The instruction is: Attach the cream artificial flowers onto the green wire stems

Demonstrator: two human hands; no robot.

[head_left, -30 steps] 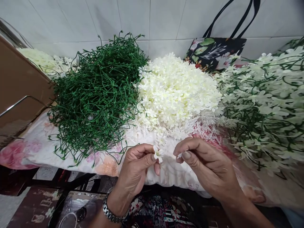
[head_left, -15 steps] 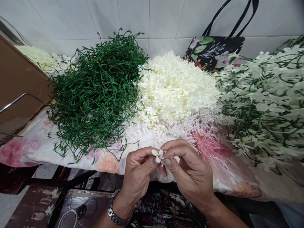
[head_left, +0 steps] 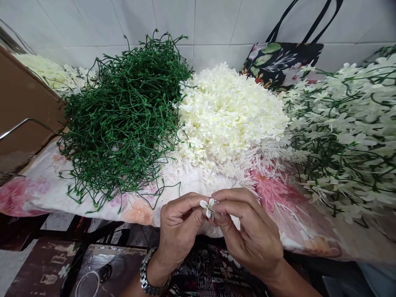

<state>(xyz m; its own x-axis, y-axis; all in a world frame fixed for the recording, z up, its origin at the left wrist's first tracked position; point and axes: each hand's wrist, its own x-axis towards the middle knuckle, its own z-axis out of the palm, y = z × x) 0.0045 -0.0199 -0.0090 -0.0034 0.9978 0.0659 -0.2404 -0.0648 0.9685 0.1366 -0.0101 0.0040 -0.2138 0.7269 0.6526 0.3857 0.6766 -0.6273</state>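
Between my two hands, in front of my lap, is a small white artificial flower (head_left: 208, 207) facing up toward me. My left hand (head_left: 182, 225) pinches it from the left, thumb and forefinger closed on it. My right hand (head_left: 250, 227) is closed too, its fingertips at the flower's right side; thin pale stamen threads show at the flower's centre. Beyond my hands lies a heap of loose white flower heads (head_left: 229, 115), with white stamen strands (head_left: 266, 159) along its near edge. To its left rises a tangled pile of green plastic stems (head_left: 123, 119).
Finished-looking white sprays on green stems (head_left: 355, 136) fill the right side. A floral cloth (head_left: 139, 212) covers the work surface. A cardboard box (head_left: 27, 99) stands at left. A black flowered bag (head_left: 281, 64) leans against the tiled wall (head_left: 213, 20). Brown stools (head_left: 43, 264) are below.
The flower has turned to face me more, and its centre threads show more plainly. My right hand has shifted slightly right and down. The whole view has moved a little.
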